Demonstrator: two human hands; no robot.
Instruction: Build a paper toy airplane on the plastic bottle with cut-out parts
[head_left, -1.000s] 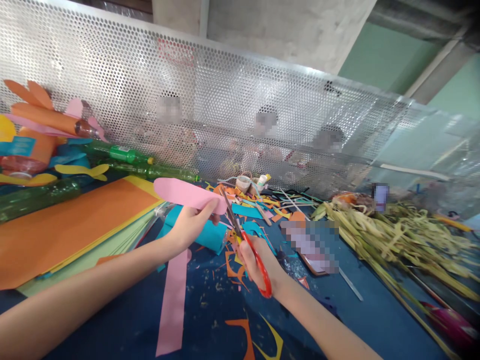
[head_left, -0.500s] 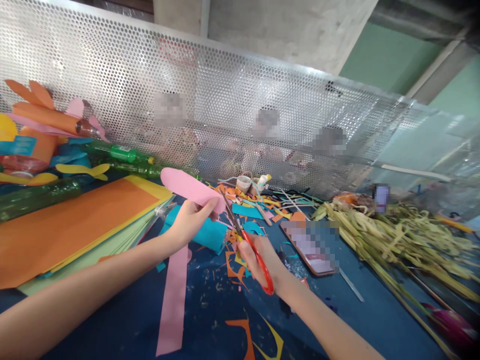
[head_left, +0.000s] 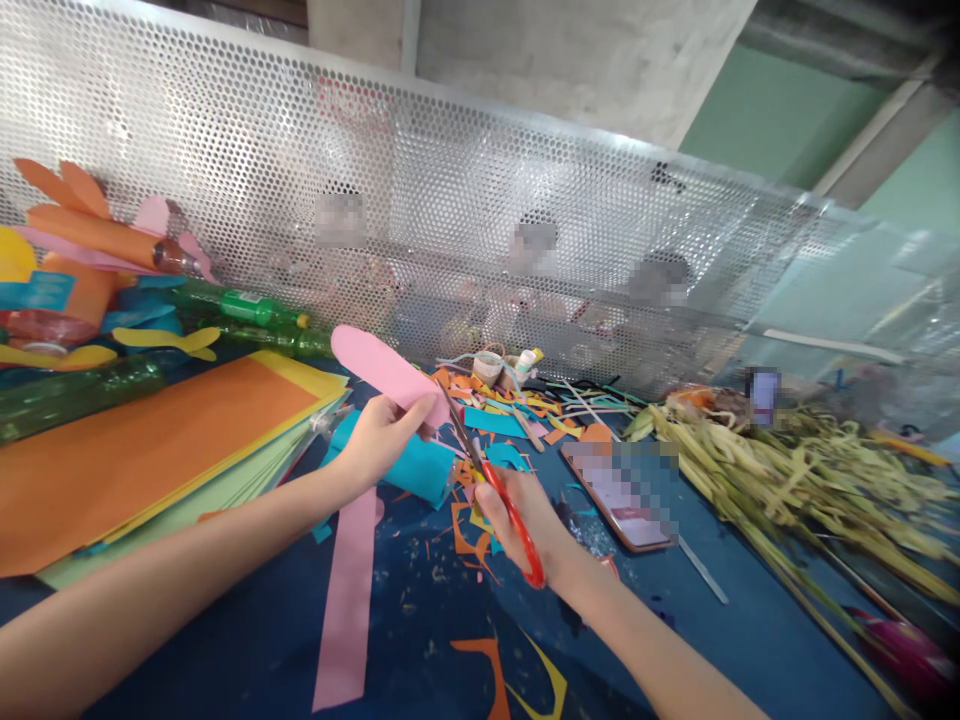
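Nearest on the dark blue desk (head_left: 420, 640), in front of the bright blue paper-wrapped cylinder (head_left: 420, 473), lie 2 thin paper offcuts, a curved orange paper scrap (head_left: 489, 668) and an angular yellow paper scrap (head_left: 553, 680), plus 1 long, flat pink paper strip (head_left: 345, 610).

The right hand (head_left: 517, 515), just right of the cylinder, is clamped on the scissors with red loop handles and grey metal blades (head_left: 491, 475). Their long axis runs from the loops, nearest the wearer, away and leftward to the tips, beyond the cylinder's right end. They should feel rigid and fairly light, best held by the loops.

Above the cylinder, the left hand (head_left: 379, 445) has thumb and fingers pinched on the rounded, elongated pink paper piece (head_left: 382, 365), which is held off the desk. Its long axis slopes from a rounded far-left end down to the near-right end, beside the blades; I cannot tell whether they touch. It looks light and stiff enough to stand out without drooping, probably not slippery but easily creased. A flat pinch near the blades seems the steadiest hold.

Well behind the cylinder stands a perforated silver metal sheet (head_left: 450, 190).
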